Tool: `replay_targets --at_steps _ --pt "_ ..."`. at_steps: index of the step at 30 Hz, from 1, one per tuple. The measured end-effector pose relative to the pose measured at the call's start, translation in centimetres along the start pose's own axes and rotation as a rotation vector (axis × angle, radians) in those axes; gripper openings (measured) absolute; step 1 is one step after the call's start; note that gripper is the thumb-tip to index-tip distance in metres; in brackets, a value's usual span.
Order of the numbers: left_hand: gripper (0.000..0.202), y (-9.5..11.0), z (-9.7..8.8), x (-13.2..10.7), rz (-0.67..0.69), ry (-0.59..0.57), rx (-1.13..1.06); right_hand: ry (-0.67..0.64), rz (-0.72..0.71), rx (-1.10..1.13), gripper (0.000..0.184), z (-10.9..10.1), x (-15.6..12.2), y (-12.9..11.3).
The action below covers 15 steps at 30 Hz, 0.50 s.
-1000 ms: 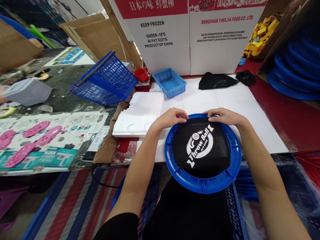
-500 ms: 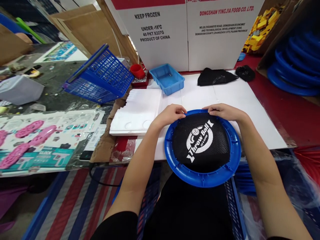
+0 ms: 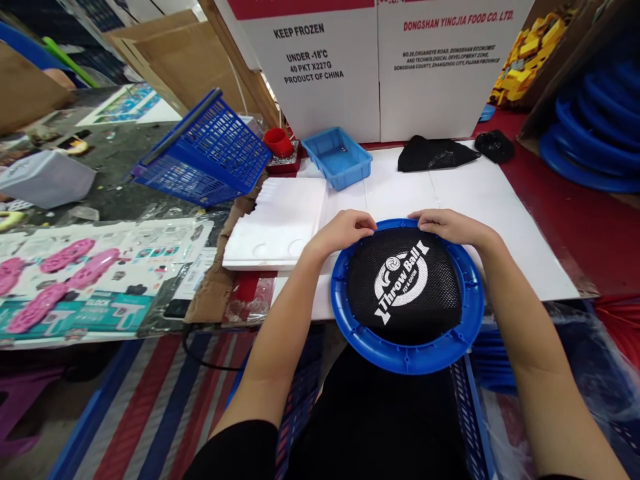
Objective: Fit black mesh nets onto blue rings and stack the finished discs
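Blue ring (image 3: 407, 361) gripped at its far rim by left hand (image 3: 349, 229) and right hand (image 3: 445, 224), black mesh (image 3: 443, 287) inside it, held at near edge of desk (image 3: 563, 210), blue tray (image 3: 353, 176) farther left, black cloth (image 3: 424, 155) farther right, white cardboard (image 3: 330, 107) behind

The Throw Ball hoop (image 3: 406, 283) extends past the near edge of the table (image 3: 570, 227). A foam slab (image 3: 275, 223) lies by the left edge. Toward the far edge, a storage bin (image 3: 351, 175) sits left of a cloth (image 3: 433, 155), both before a frozen-food carton (image 3: 330, 110).
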<state>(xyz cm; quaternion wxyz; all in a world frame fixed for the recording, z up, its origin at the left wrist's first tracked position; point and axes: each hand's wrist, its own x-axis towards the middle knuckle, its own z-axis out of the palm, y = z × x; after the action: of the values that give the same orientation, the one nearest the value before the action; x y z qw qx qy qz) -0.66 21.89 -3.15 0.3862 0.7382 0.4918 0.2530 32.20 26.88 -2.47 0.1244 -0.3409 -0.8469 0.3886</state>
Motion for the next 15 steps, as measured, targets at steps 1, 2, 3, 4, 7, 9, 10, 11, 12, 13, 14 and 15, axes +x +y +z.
replay_targets --at_steps 1,2,3,4,7,9,10,11,12,13,14,15 --pt "0.013 0.2 0.0 0.0 0.004 0.002 0.008 0.012 -0.005 -0.015 0.026 0.1 0.1 0.0" --pt "0.012 0.4 0.0 -0.1 0.012 0.006 0.021 0.028 -0.008 -0.031 0.026 0.1 0.1 -0.1" --pt "0.012 0.7 0.0 -0.2 0.024 0.015 0.038 0.042 -0.011 -0.046 0.026 0.1 0.1 -0.1" --pt "0.013 1.0 0.1 -0.2 0.039 0.022 0.057 0.055 -0.015 -0.057 0.026 0.2 0.1 -0.2" --pt "0.014 1.8 0.7 -0.3 0.109 0.021 0.129 0.098 -0.037 -0.053 0.027 0.2 0.1 -0.5" --pt "0.018 2.0 1.4 -0.3 0.183 0.003 0.213 0.139 -0.074 -0.018 0.027 0.4 0.1 -0.8" --pt "0.020 2.1 1.7 -0.3 0.219 0.000 0.261 0.158 -0.103 -0.006 0.028 0.6 0.2 -0.9" --pt "0.021 2.1 2.0 -0.3 0.248 0.003 0.304 0.165 -0.134 -0.005 0.028 0.9 0.3 -1.0" --pt "0.023 2.0 2.3 -0.2 0.267 0.008 0.341 0.157 -0.164 -0.016 0.027 1.2 0.4 -1.0" --pt "0.024 2.0 2.6 -0.2 0.273 0.013 0.365 0.135 -0.187 -0.037 0.027 1.5 0.6 -1.0" --pt "0.025 1.9 2.8 -0.1 0.268 0.019 0.378 0.100 -0.199 -0.060 0.028 1.9 0.8 -0.9" --pt "0.025 1.9 3.0 -0.1 0.259 0.024 0.385 0.061 -0.200 -0.081 0.030 2.2 0.9 -0.8"
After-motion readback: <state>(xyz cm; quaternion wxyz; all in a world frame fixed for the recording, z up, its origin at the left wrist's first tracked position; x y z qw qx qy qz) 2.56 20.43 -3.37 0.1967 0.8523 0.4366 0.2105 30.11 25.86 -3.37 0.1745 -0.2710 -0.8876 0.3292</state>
